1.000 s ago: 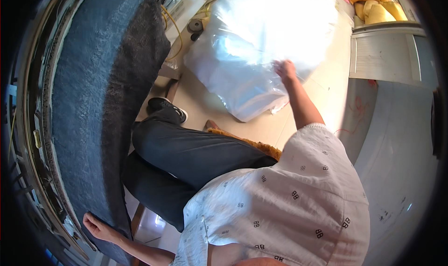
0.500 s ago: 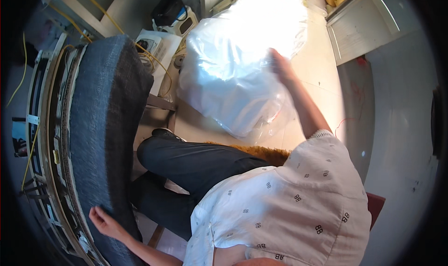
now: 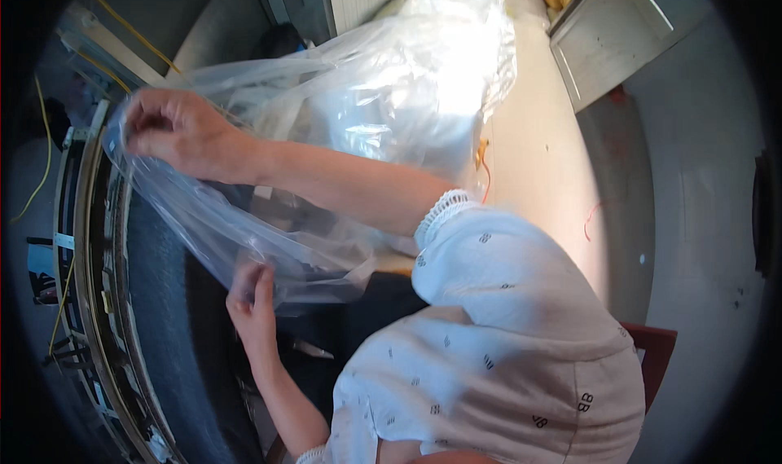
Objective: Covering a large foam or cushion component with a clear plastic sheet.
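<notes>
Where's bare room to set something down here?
Pale floor shows bare right of the clear plastic, as does blue fabric between the metal rails and left hand. Crowded: between that hand and the right hand, where plastic stretches.

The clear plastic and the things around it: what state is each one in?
Clear plastic: wrinkled, stretching to both hands
Right hand: closed, holding the plastic
Left hand: closed, pinching the plastic
Blue cloth: spread out, partly covered by plastic
Patterned shirt: worn, creased
</notes>
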`<state>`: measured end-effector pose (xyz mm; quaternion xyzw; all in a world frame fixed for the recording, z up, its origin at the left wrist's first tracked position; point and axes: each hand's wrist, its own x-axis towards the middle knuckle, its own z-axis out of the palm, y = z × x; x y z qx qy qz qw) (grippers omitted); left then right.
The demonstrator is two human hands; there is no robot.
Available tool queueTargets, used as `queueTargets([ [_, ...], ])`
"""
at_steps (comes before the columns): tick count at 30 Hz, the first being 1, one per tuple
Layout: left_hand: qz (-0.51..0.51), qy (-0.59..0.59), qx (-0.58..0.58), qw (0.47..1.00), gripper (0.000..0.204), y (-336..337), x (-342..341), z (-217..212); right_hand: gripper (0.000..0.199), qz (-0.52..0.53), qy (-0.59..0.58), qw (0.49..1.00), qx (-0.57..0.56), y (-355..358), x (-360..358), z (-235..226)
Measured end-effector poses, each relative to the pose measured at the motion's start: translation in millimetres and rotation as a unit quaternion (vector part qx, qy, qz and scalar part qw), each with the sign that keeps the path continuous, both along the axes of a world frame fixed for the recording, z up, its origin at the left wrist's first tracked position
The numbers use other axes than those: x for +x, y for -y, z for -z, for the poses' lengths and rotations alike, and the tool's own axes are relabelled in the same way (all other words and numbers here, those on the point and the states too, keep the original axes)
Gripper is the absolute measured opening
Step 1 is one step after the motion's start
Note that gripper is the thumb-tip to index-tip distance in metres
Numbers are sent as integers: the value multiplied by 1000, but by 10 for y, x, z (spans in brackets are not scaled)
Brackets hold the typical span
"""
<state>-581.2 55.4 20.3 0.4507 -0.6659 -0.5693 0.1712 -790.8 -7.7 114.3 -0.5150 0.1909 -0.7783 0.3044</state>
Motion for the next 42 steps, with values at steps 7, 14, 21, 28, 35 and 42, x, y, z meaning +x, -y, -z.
queueTargets([
  [7, -458, -143, -144, 865, 27, 119, 1274, -807, 21, 130, -142, 969, -155, 810, 268, -646],
  [14, -413, 335, -486, 694, 39, -3, 4953, -1329, 31, 235, -534, 807, 91, 1012, 369, 933],
  [21, -323, 784, -369, 379, 48, -1130, 6370, -1062, 37, 251, -542, 801, 52, 917, 74, 1070],
  [28, -453, 544, -354, 611, 60, -946, 4678, 167, 23, 28, -621, 772, 129, 1143, 12, 703],
  [35, -550, 533, -380, 518, 60, -1132, 4813, -97, 12, -54, -520, 822, 225, 1333, -219, 577],
  [42, -495, 592, -262, 580, 28, -1463, 5214, -363, 12, -40, -570, 771, 281, 1036, -490, 589],
])
